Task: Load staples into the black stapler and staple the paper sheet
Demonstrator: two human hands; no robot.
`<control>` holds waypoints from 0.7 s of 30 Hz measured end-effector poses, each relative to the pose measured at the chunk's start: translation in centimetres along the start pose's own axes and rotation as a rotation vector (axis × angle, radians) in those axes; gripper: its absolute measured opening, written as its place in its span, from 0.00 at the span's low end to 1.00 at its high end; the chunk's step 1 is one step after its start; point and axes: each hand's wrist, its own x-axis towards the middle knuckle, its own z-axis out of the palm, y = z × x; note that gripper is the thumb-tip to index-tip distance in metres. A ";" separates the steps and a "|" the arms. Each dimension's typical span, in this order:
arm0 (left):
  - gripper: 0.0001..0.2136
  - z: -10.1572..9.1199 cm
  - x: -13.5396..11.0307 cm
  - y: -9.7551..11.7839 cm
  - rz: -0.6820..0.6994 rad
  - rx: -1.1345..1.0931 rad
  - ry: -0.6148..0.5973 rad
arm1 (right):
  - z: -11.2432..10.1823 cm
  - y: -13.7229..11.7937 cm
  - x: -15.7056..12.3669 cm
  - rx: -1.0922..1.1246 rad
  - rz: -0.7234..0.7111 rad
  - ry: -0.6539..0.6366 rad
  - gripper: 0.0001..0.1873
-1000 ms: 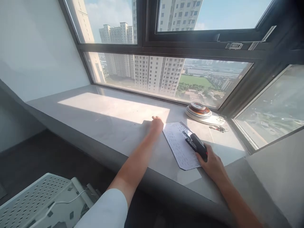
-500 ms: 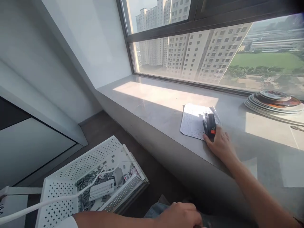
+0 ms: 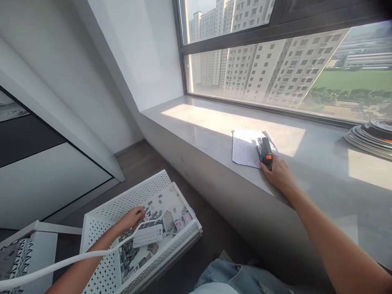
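My right hand (image 3: 280,173) is on the windowsill, its thumb and fingers closed around the rear end of a black stapler (image 3: 266,150) with an orange patch. The stapler lies over the right side of a written-on sheet of paper (image 3: 245,149). Down at the left, my left hand (image 3: 133,218) reaches into a white perforated basket (image 3: 99,281). Its fingers are curled down together by small grey strips (image 3: 128,255); whatever is between the fingertips is hidden. A white box-like device (image 3: 148,236) lies among the strips, near that hand.
A white cable (image 3: 76,258) crosses over the basket and my left forearm. Stacked plates (image 3: 372,139) sit at the sill's right end, below the window. A white-framed stand (image 3: 45,241) is left of the basket. The sill's front edge drops to the floor.
My left hand has moved from near my lap into the basket. My right hand stays at the stapler. The view has shifted, so the plates appear farther right.
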 end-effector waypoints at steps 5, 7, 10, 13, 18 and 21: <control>0.06 2.2 3.9 -3.7 -0.065 0.199 0.282 | -0.4 -0.1 0.0 -0.012 0.041 -0.019 0.21; 0.03 2.7 4.6 -4.6 -0.060 0.255 0.304 | -0.5 -0.2 0.1 -0.011 0.054 -0.015 0.20; 0.06 3.1 5.1 -5.2 -0.053 0.341 0.320 | -0.6 -0.4 0.1 -0.018 0.071 -0.018 0.19; 0.07 4.0 5.1 -4.2 -0.045 0.418 0.370 | -0.9 -0.9 0.0 -0.026 0.097 -0.034 0.19; 0.12 8.6 4.9 1.8 0.255 0.487 0.233 | -1.3 -1.5 -0.1 -0.034 0.125 -0.043 0.20; 0.11 12.0 5.6 5.3 0.451 0.419 -0.080 | -1.4 -1.7 -0.2 -0.034 0.140 -0.044 0.20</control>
